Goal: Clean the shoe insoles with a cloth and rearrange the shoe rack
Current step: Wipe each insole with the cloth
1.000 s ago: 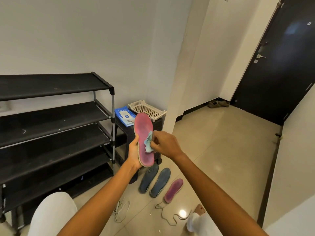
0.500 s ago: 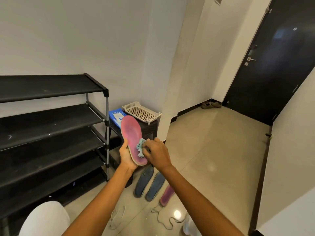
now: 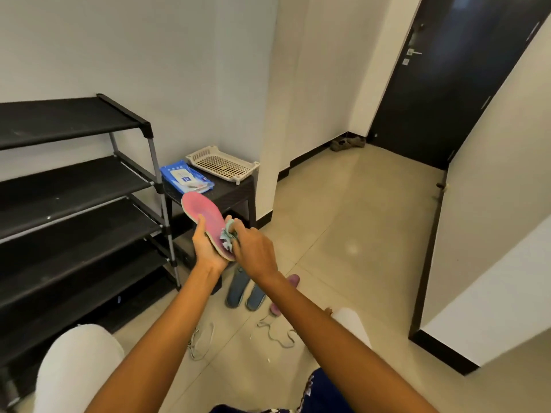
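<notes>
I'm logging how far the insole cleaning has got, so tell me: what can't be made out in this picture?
Head view only:
- Pink foam insole: heel end hidden behind the right hand and crumpled pale green cloth.
- Second pink insole on the floor: mostly covered by the right forearm.
- Black fabric shoe rack: cut off by the left edge.
- Blue wipes packet: print too small to read.

I'm counting four insoles here: one pink insole [image 3: 202,216] up in the hands, plus two blue insoles [image 3: 237,289] and one more pinkish-purple one [image 3: 284,293] lying on the floor. There's one cloth [image 3: 228,236], two loose laces [image 3: 201,341] trailing on the tiles, one black shoe rack [image 3: 74,186] showing four shelves, and one small dark stool [image 3: 229,192] carrying one white basket [image 3: 222,163] and one blue wipes pack [image 3: 186,175]. A pair of shoes [image 3: 347,143] is sitting by the one dark door [image 3: 453,84], so two there.
</notes>
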A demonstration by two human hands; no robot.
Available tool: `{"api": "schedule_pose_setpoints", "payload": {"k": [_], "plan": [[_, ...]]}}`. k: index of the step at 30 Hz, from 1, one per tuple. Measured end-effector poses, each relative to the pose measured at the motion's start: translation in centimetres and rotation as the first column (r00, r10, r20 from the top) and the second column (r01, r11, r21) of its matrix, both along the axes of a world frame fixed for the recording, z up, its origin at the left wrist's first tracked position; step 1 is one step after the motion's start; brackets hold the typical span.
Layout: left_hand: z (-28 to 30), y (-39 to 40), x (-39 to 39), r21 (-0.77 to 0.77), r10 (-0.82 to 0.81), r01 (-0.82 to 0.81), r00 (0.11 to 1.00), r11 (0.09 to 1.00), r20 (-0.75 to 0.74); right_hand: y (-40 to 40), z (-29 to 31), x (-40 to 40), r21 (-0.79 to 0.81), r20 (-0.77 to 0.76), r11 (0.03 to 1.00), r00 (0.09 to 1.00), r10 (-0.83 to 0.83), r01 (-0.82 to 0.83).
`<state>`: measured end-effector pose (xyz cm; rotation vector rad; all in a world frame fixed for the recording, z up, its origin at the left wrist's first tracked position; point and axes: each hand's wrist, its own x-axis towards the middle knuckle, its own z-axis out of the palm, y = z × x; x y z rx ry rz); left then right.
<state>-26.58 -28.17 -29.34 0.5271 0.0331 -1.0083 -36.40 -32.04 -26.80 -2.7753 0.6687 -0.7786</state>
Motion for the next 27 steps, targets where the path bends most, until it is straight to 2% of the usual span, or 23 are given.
{"api": "schedule_pose_setpoints", "payload": {"k": [3,5,7,9,11,14,16,20,21,24,25,27], "plan": [[-0.7,-0.2,-2.3,0.021,0.018,-0.018,1.0,1.0,-0.009,0.0,-0.3,0.1,0.194,0.011,0.98,0.998,-0.056,0.052],[-0.9,-0.1,-2.8,0.033,0.038,-0.037,0.999,0.999,-0.037,-0.4,-0.2,0.5,0.346,-0.015,0.938,0.999,0.041,-0.034],[-1.2,0.0,-2.2,0.033,0.045,-0.043,0.997,0.999,-0.057,-0.9,-0.1,0.4,0.428,-0.105,0.898,0.982,0.157,-0.098],[-1.3,0.1,-1.7,0.018,0.029,-0.028,0.997,0.999,-0.067,-1.4,0.0,0.6,0.392,-0.149,0.915,0.975,0.165,-0.095],[-1.2,0.5,-1.7,-0.011,0.023,-0.024,0.998,1.0,-0.057,-1.2,0.4,1.1,0.274,-0.165,0.957,0.975,0.148,-0.099],[-1.0,1.0,-1.0,-0.002,0.073,-0.074,0.997,0.997,-0.039,-0.6,0.9,1.6,0.106,-0.244,0.975,0.946,0.215,-0.195],[-0.7,1.1,-0.5,-0.014,0.112,-0.112,0.994,0.994,-0.021,-1.3,1.3,1.6,0.043,-0.246,0.981,0.95,0.192,-0.187],[0.2,0.4,-0.7,-0.051,0.132,-0.131,0.991,0.99,0.016,-1.8,2.2,2.2,-0.006,-0.171,0.999,0.984,0.052,-0.054],[0.5,0.4,-0.5,-0.055,0.143,-0.143,0.99,0.988,0.011,-1.5,2.5,2.3,0.011,-0.172,0.996,0.982,0.084,-0.083],[0.6,1.2,0.7,-0.04,0.132,-0.132,0.991,0.99,0.01,-0.4,3.0,1.7,0.224,-0.16,0.945,0.948,0.276,-0.238],[0.7,1.4,0.9,-0.031,0.109,-0.109,0.994,0.994,0.001,-0.3,3.0,1.4,0.249,-0.17,0.934,0.937,0.304,-0.257],[1.1,1.4,0.4,-0.016,0.103,-0.103,0.995,0.995,0.003,-0.9,2.9,1.4,0.152,-0.203,0.965,0.949,0.24,-0.212]]}}
